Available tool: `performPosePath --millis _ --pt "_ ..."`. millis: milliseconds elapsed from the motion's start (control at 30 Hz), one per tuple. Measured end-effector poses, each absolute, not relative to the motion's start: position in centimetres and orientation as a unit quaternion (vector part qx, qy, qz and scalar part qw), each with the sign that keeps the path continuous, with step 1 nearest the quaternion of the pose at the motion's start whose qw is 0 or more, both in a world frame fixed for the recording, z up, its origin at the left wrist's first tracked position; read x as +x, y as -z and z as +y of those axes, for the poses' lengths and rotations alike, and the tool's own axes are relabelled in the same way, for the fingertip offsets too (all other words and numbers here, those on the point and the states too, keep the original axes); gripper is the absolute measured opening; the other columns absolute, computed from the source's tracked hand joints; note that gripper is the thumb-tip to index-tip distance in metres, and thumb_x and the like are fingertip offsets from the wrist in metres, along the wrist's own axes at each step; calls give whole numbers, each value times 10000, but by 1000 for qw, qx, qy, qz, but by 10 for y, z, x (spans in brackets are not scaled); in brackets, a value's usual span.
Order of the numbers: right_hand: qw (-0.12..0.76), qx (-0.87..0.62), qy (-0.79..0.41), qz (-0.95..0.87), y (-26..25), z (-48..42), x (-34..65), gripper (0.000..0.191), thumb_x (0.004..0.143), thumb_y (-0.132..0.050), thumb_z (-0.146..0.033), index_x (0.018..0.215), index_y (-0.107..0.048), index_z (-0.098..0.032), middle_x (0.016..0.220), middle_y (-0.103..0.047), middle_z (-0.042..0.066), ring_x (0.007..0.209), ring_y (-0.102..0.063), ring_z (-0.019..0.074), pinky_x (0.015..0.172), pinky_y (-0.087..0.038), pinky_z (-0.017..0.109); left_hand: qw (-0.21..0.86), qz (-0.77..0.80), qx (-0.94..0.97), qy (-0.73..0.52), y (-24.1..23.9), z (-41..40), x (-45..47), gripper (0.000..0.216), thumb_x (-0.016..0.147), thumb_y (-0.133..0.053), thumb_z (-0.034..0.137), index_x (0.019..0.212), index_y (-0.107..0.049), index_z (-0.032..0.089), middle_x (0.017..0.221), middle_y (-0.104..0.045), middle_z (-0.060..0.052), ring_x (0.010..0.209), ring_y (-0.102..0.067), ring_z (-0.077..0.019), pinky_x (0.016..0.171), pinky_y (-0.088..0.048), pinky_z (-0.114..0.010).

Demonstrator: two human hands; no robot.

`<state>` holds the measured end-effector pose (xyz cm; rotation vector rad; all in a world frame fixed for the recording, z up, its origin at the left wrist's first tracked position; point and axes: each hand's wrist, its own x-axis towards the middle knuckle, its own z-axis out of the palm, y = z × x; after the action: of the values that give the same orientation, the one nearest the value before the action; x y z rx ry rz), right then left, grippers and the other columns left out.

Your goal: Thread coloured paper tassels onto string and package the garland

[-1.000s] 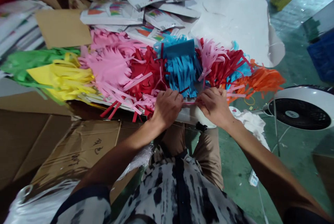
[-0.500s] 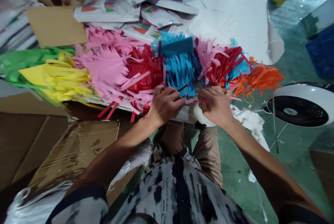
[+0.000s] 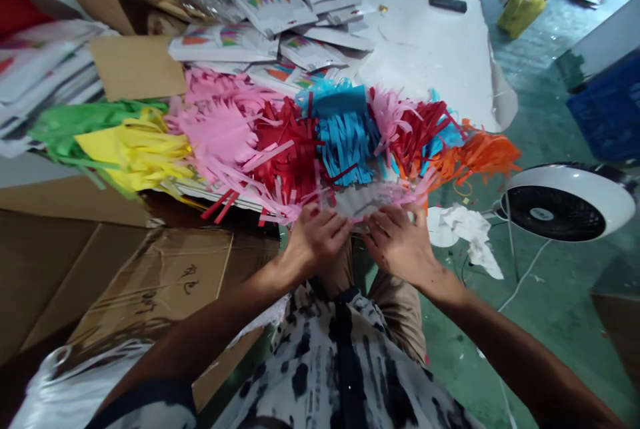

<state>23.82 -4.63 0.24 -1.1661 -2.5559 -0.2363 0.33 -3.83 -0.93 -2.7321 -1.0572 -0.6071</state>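
My left hand (image 3: 317, 239) is closed at the table's front edge, its fingertips on a narrow strip of pink paper (image 3: 358, 219). A short way to the right, my right hand (image 3: 397, 236) pinches the same strip, fingers bent. Just beyond my fingers lies a pale, see-through sheet (image 3: 357, 199), apparently plastic, with pink fringe (image 3: 413, 192) at its right. Behind it sits a blue fringed paper bundle (image 3: 345, 142). Red fringed paper (image 3: 285, 149) and pink fringed paper (image 3: 220, 132) spread to its left. My fingers partly cover the pink strip.
Yellow (image 3: 137, 152) and green fringed paper (image 3: 95, 126) lie left, orange fringe (image 3: 475, 152) right. Printed white packets (image 3: 225, 42) pile up behind. A white fan (image 3: 565, 202) stands right of the table. Open cardboard boxes (image 3: 165, 276) are below left.
Both hands have come nearer to my body and closer together, still at the pink strip. More pink fringe and the see-through sheet now show between the hands and the blue bundle. The view has shifted.
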Motion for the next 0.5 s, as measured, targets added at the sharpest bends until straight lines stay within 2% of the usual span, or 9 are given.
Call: performPosePath --millis 133,200,367,433,500 --pt "161 -427 122 -882 1 -62 232 173 1037 -647 -357 1181 -688 -269 1090 -779 62 1129 -643 316 988 -382 562 106 -345 -902 239 19 -48 0 217 1010 -640 132 1192 -733 205 1038 -809 -33 887 -698 -184 852 -443 -402" --pt "168 -426 139 -878 3 -64 229 112 1038 -649 -292 1139 -697 -291 1027 -793 26 1125 -647 289 965 -391 533 109 -341 -894 270 17 -49 2 154 1003 -663 146 1117 -753 197 966 -808 -19 829 -694 -171 833 -453 -384" --pt "225 -396 152 -877 -5 -58 226 134 989 -685 -166 1002 -706 -298 897 -789 -41 1031 -684 219 901 -394 462 122 -350 -868 332 4 -53 4 100 970 -679 160 999 -771 188 922 -811 -41 778 -713 -173 755 -480 -360" --pt "266 -392 161 -866 -14 -52 226 127 977 -690 -163 962 -700 -289 885 -789 -56 968 -695 200 889 -388 455 98 -361 -860 348 -5 -56 6 138 970 -667 173 1036 -785 199 942 -820 -56 780 -731 -181 718 -491 -349" --pt "309 -387 191 -847 -26 -45 226 120 955 -714 -165 945 -694 -283 881 -794 -67 931 -702 193 890 -386 452 7 -382 -841 384 -16 -59 9 172 976 -665 209 1080 -802 222 984 -830 -66 815 -754 -190 716 -520 -337"
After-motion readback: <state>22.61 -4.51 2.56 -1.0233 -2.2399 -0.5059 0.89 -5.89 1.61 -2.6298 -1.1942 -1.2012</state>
